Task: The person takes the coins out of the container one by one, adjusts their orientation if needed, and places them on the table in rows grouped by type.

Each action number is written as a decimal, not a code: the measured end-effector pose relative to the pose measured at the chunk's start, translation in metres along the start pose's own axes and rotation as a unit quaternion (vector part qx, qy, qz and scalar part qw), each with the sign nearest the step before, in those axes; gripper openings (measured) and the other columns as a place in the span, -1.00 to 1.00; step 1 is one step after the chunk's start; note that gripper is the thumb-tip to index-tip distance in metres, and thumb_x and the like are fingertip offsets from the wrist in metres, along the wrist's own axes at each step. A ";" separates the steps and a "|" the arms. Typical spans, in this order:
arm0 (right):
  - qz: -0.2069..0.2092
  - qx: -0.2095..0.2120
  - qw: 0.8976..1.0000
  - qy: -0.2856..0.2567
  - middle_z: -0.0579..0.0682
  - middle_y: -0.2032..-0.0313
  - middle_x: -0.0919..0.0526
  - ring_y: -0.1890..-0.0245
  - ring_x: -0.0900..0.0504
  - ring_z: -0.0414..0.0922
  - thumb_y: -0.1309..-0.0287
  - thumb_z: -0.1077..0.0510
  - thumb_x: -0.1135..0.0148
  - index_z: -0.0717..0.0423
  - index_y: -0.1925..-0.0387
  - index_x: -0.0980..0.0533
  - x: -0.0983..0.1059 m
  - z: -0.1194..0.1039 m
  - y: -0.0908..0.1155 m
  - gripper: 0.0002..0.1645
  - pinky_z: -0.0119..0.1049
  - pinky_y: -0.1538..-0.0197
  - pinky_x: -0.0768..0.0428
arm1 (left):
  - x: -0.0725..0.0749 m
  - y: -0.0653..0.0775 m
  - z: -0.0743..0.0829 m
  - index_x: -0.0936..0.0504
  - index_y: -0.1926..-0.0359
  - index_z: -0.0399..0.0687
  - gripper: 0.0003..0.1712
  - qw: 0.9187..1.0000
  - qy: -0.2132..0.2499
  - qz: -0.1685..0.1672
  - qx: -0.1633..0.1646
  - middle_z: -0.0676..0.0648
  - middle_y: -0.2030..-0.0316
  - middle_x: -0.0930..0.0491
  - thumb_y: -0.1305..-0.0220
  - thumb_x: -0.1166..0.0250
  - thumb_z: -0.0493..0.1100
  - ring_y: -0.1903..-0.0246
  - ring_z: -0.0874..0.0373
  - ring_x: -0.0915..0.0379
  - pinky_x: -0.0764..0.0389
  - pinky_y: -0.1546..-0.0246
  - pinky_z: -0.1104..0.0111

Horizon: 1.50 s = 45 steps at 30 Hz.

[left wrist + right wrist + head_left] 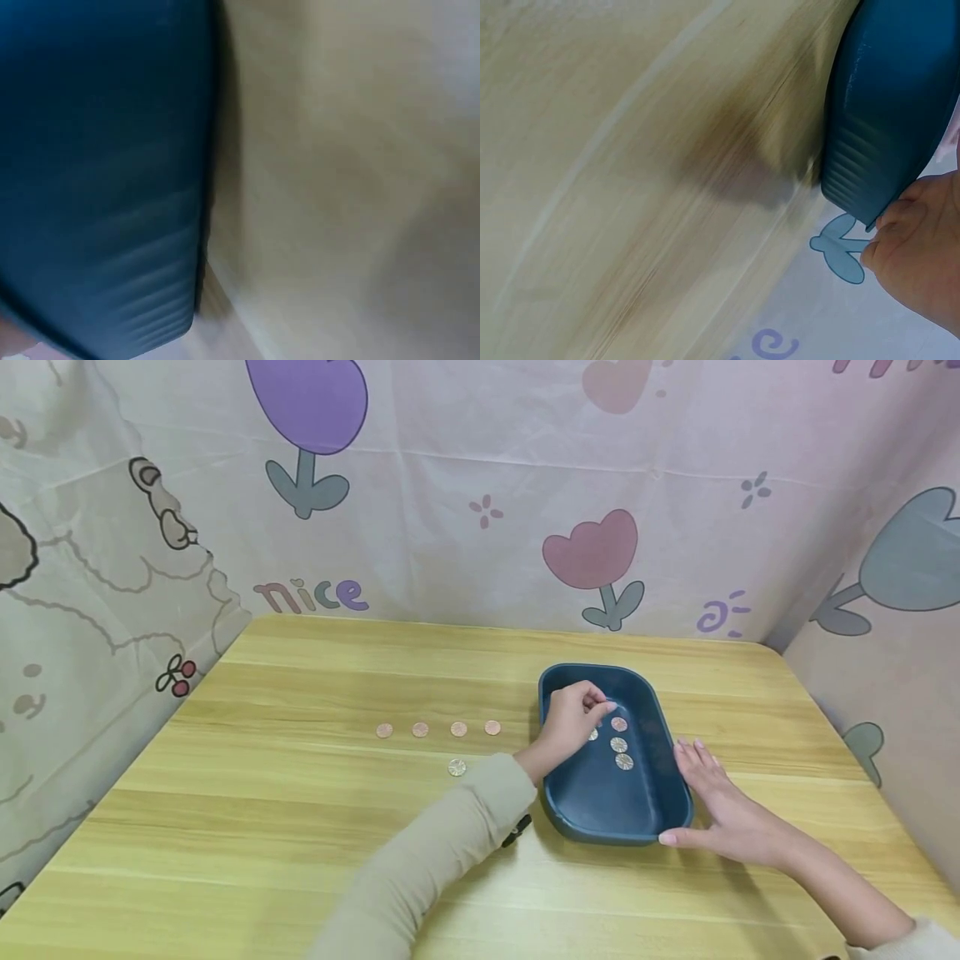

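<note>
A deep blue, rounded rectangular tray (566,810) lies on the wooden table, holding a copper coin (618,724) and several silver coins (624,762). Over its interior, my left hand (572,718) bends its fingers, with thumb and fingertips close together; whether a coin sits between them is too small to make out. That hand partly covers one silver coin (593,735). My right hand (720,810) rests against the tray's right side, fingers extended and thumb at the near corner. The wrist views mostly show the tray's outer wall (105,187), with part of the right hand (922,247) at its rim.
Left of the tray, several copper coins (420,729) form a row on the table (262,827). A single silver coin (457,767) lies nearer than that row. A small black object (517,831) shows beside the left sleeve. Printed cloth (450,552) hangs behind the table.
</note>
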State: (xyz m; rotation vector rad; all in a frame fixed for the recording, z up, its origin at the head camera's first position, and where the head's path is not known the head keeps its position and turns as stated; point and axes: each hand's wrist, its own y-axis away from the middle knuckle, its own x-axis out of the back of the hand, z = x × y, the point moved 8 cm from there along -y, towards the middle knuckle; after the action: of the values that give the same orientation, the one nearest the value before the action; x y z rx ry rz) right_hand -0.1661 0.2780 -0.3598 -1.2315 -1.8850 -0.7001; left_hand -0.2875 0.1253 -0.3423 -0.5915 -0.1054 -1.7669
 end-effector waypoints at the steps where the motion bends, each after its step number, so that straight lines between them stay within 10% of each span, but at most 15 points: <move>1: -0.001 -0.001 1.000 -0.001 0.37 -0.41 0.30 -0.42 0.54 0.14 0.06 -0.13 -0.36 0.15 -0.43 0.35 0.000 0.000 0.000 0.33 0.23 -0.34 0.44 | -0.004 -0.002 -0.001 -0.57 0.33 -0.21 -0.86 1.000 -0.010 -0.005 0.007 -0.08 0.50 -0.62 -0.20 -0.26 -0.19 0.60 0.31 -0.45 -0.43 0.60 0.63; 6: -0.002 -0.005 1.000 -0.007 0.35 -0.41 0.33 -0.42 0.55 0.14 0.05 -0.13 -0.36 0.14 -0.43 0.35 0.000 0.000 0.000 0.33 0.27 -0.32 0.42 | -0.019 -0.012 -0.016 -0.60 0.25 -0.21 -0.83 0.990 -0.113 -0.043 0.067 -0.09 0.35 -0.66 -0.15 -0.31 -0.21 0.40 0.21 -0.54 -0.51 0.44 0.55; 11: -0.001 -0.005 1.000 -0.011 0.32 -0.42 0.34 -0.42 0.55 0.12 0.05 -0.13 -0.36 0.13 -0.43 0.35 -0.001 0.000 0.000 0.32 0.32 -0.30 0.37 | -0.028 -0.013 -0.027 -0.61 0.40 -0.14 -0.91 0.956 -0.257 -0.095 0.101 -0.02 0.32 -0.66 -0.08 -0.35 -0.22 0.26 0.18 -0.57 -0.55 0.27 0.46; 16: 0.001 -0.004 1.000 -0.003 0.34 -0.42 0.32 -0.42 0.53 0.11 0.05 -0.13 -0.36 0.14 -0.43 0.34 -0.001 0.000 0.001 0.32 0.04 -0.39 0.48 | -0.032 -0.013 -0.029 -0.55 0.55 -0.13 -0.86 0.943 -0.293 -0.114 0.114 -0.06 0.36 -0.66 -0.11 -0.29 -0.25 0.35 0.17 -0.56 -0.57 0.34 0.41; 20: 0.003 -0.001 1.000 0.003 0.34 -0.41 0.32 -0.42 0.53 0.10 0.04 -0.13 -0.35 0.14 -0.43 0.34 -0.001 -0.001 0.001 0.32 -0.22 -0.40 0.56 | -0.032 -0.011 -0.032 -0.64 0.33 -0.16 -0.87 0.938 -0.293 -0.109 0.147 -0.06 0.23 -0.68 -0.09 -0.35 -0.21 0.24 0.18 -0.60 -0.61 0.26 0.42; 35: 0.001 -0.005 1.000 -0.006 0.32 -0.42 0.35 -0.42 0.55 0.10 0.03 -0.13 -0.35 0.12 -0.43 0.36 -0.001 0.000 0.001 0.32 0.06 -0.38 0.49 | -0.026 -0.010 -0.032 -0.67 0.22 -0.14 -0.61 0.922 -0.351 -0.077 0.142 -0.05 0.20 -0.68 0.07 -0.48 -0.03 0.16 0.15 -0.62 -0.62 0.22 0.43; 45: 0.000 -0.005 1.000 -0.007 0.31 -0.42 0.35 -0.42 0.55 0.09 0.03 -0.14 -0.34 0.15 -0.43 0.34 -0.001 0.000 0.001 0.31 -0.04 -0.40 0.52 | -0.025 -0.010 -0.029 -0.66 0.40 -0.19 -0.88 0.944 -0.298 -0.069 0.126 -0.09 0.34 -0.69 -0.11 -0.33 -0.20 0.33 0.16 -0.63 -0.60 0.43 0.40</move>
State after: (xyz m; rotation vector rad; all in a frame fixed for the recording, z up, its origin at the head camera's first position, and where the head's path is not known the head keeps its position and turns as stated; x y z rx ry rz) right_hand -0.1647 0.2778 -0.3603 -1.2451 -1.8958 -0.7033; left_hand -0.3025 0.1395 -0.3755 -0.9291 -0.7964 -1.6191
